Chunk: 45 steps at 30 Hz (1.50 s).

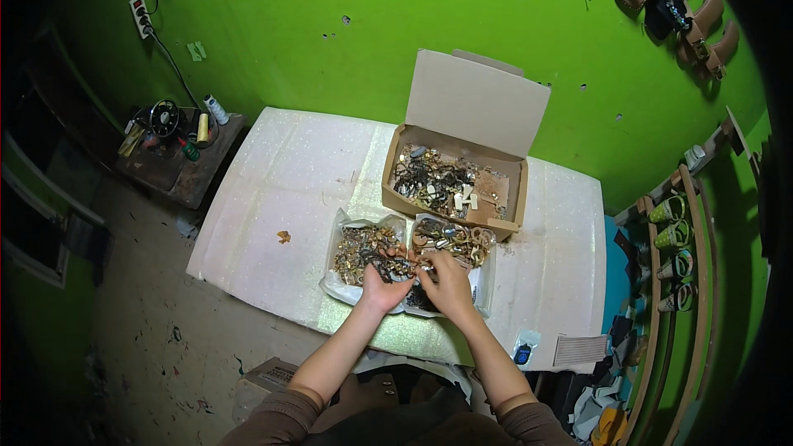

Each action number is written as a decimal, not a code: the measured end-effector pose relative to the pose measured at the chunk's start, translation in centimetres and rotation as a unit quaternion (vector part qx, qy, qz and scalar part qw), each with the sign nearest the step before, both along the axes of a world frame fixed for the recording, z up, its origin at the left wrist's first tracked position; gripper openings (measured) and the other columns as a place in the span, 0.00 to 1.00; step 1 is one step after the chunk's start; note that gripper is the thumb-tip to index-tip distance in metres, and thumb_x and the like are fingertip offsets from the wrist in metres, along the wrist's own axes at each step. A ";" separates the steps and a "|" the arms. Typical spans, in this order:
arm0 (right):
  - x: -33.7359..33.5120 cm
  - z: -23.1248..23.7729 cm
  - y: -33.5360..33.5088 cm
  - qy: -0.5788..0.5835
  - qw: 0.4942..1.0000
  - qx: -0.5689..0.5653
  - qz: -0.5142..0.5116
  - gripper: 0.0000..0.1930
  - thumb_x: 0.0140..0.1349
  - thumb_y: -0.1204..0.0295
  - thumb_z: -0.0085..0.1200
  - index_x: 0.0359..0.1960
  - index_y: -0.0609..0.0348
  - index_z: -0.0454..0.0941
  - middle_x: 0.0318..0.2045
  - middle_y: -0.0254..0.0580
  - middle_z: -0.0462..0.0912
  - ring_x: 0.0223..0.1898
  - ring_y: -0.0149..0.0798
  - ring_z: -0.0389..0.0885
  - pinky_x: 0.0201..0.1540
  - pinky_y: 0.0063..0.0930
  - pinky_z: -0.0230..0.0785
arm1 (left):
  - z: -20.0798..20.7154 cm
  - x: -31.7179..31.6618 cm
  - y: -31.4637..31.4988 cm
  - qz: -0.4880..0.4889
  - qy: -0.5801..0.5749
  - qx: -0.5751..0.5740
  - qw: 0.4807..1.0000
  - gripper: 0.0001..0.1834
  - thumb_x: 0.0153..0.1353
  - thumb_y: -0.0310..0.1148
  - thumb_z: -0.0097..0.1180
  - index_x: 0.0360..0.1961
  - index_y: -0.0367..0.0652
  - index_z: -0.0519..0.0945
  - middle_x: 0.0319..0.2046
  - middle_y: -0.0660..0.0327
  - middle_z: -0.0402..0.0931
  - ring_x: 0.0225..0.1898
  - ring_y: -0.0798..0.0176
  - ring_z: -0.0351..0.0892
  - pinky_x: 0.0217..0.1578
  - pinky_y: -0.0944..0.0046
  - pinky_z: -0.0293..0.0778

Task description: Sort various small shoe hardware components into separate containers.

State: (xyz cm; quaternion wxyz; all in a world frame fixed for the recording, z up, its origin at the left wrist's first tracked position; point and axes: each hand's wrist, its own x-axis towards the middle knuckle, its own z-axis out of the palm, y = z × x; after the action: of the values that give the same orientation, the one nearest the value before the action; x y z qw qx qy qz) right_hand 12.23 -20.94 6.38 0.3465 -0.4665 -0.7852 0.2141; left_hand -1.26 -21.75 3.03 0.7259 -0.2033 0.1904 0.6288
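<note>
My left hand (pixel 387 288) is turned palm up over the white-lined tray (pixel 333 287), cupped around a handful of small dark and gold metal pieces (pixel 391 268). Against its fingertips, my right hand (pixel 446 283) bends its fingers together in a pinch; what is between them is too small to name. Gold-coloured metal bits (pixel 360 246) fill the tray on the left. Rings and buckle-like pieces (pixel 460 241) lie in the compartment on the right, partly hidden by my right hand. Black small pieces (pixel 420 298) show below my hands.
Behind the trays stands an open cardboard box (pixel 514 198) of mixed metal fittings, its lid raised. The glittery white table (pixel 273 173) holds a small orange-brown scrap (pixel 284 237), a bagged dark item (pixel 523 353) and a striped card (pixel 579 350). Shoe racks (pixel 661 306) stand right.
</note>
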 end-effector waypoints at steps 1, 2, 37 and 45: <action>0.2 0.0 0.0 0.001 1.000 -0.002 0.002 0.12 0.49 0.66 0.54 0.35 0.56 0.74 0.29 0.42 0.73 0.31 0.42 0.74 0.31 0.33 0.67 | -0.1 0.2 0.0 0.000 0.016 0.009 1.000 0.10 0.55 0.33 0.38 0.20 0.45 0.69 0.28 0.58 0.73 0.35 0.59 0.70 0.43 0.60 0.65; 0.2 0.6 0.0 -0.038 0.999 0.005 0.032 0.12 0.49 0.67 0.54 0.35 0.56 0.74 0.29 0.42 0.72 0.33 0.43 0.74 0.33 0.33 0.67 | -0.3 0.5 0.1 0.001 0.017 0.007 1.000 0.10 0.55 0.33 0.38 0.20 0.45 0.69 0.28 0.58 0.73 0.35 0.59 0.70 0.43 0.60 0.65; 5.2 -4.8 2.0 0.505 0.703 -0.499 0.037 0.11 0.60 0.71 0.45 0.41 0.64 0.72 0.35 0.37 0.76 0.33 0.29 0.74 0.36 0.22 0.67 | -0.5 1.9 0.1 0.141 -0.070 0.035 0.987 0.14 0.54 0.33 0.43 0.13 0.43 0.64 0.25 0.58 0.69 0.36 0.60 0.70 0.48 0.59 0.65; 7.1 -3.7 3.0 0.041 0.993 -0.081 -0.073 0.10 0.50 0.70 0.54 0.31 0.63 0.77 0.30 0.45 0.75 0.30 0.40 0.74 0.34 0.28 0.67 | -0.9 2.1 0.5 0.122 -0.088 0.033 0.988 0.14 0.53 0.33 0.44 0.12 0.43 0.64 0.24 0.59 0.69 0.35 0.61 0.70 0.48 0.58 0.64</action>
State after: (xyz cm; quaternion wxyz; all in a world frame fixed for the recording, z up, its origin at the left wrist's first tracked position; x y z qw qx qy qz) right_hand 19.37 -17.97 2.64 0.3541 -0.5395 -0.7146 0.2701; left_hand 0.88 -21.20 2.14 0.6641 -0.2558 0.0788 0.6980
